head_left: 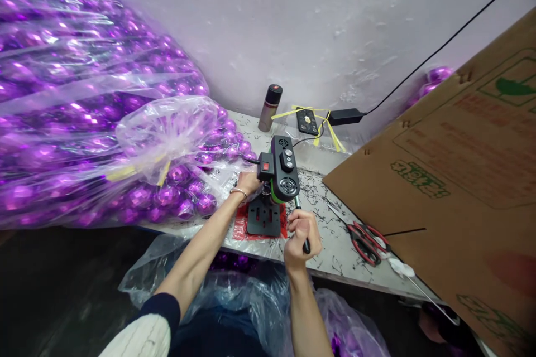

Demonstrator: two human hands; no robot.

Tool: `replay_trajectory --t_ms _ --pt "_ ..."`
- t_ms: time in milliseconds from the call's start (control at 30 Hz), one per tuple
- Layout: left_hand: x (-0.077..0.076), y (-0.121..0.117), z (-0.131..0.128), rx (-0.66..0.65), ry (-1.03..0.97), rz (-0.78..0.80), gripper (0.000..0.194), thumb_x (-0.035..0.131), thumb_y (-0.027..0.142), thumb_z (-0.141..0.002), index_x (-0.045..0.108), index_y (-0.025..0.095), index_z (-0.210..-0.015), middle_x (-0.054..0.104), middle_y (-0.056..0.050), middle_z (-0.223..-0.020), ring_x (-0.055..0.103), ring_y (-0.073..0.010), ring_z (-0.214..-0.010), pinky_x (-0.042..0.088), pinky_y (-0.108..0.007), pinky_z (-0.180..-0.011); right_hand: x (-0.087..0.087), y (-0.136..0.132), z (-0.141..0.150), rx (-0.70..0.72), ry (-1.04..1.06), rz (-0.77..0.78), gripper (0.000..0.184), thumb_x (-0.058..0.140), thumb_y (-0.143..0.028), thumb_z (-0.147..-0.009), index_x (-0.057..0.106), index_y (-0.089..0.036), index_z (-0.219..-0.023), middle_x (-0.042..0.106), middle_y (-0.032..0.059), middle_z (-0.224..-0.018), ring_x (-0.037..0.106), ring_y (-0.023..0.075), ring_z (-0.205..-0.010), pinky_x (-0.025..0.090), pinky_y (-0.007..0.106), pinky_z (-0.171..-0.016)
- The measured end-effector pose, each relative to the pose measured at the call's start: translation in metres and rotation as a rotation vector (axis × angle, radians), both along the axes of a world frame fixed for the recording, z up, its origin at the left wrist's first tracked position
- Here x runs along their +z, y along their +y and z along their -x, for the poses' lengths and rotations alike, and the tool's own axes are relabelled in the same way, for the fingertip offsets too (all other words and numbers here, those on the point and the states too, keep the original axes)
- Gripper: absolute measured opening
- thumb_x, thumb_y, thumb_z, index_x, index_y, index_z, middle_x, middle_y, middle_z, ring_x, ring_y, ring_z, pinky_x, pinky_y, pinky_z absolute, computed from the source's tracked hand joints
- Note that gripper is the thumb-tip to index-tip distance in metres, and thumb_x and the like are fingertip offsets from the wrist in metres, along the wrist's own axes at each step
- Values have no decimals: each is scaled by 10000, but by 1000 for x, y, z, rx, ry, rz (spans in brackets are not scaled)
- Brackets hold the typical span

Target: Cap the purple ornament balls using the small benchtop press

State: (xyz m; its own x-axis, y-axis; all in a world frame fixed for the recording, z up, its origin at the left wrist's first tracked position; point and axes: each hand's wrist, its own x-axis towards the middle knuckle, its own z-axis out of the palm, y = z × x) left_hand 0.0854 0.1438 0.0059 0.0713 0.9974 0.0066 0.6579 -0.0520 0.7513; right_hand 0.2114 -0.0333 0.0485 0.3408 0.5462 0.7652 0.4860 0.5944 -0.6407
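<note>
A small black bench drill press (280, 170) with a red switch and a green band stands on a black base (263, 218) over a red mat. My right hand (302, 235) is closed around the press's black lever handle, just right of the base. My left hand (248, 182), a bracelet on its wrist, reaches in under the press head from the left; whatever its fingers hold is hidden behind the machine. Directly left of that hand lies a clear plastic bag of shiny purple ornament balls (138, 167).
Red-handled scissors (368, 241) lie right of the press, beside a large cardboard sheet (456, 178). A spray can (270, 107), remote (307, 121) and black power adapter (345, 116) sit near the wall. Another bag of purple balls (234, 268) hangs below the table (335, 256).
</note>
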Motion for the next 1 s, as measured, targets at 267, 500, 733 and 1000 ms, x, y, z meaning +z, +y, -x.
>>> replay_trajectory --t_ms 267,500,733,1000 --pt "12 -43 58 73 -345 -10 325 756 463 -884 758 191 -1061 792 -72 -980 752 -246 -920 599 -316 -784 4 2 0 -5 -27 1 377 461 -211 -1057 534 -228 -688 586 -9 -665 639 159 -688 457 320 -641" --pt "14 -110 86 -42 -1076 290 598 690 724 -903 747 191 -1168 808 -141 -1111 790 -277 -934 676 -395 -768 41 3 6 26 90 90 426 492 -272 -1080 501 -228 -656 555 -20 -643 599 132 -647 434 294 -604" --pt "-16 -130 41 -11 -949 353 606 835 594 -848 703 177 -1267 806 -125 -1112 796 -230 -875 657 -320 -719 57 6 2 59 49 119 441 475 -284 -1092 482 -229 -655 545 -30 -643 578 112 -634 431 275 -598" --pt "-50 -127 21 -95 -257 -185 615 905 532 -812 722 239 -1321 783 -124 -1226 714 -356 -1194 561 -557 -1074 52 4 1 49 16 132 431 461 -297 -1091 479 -237 -665 538 -22 -658 586 130 -666 445 294 -618"
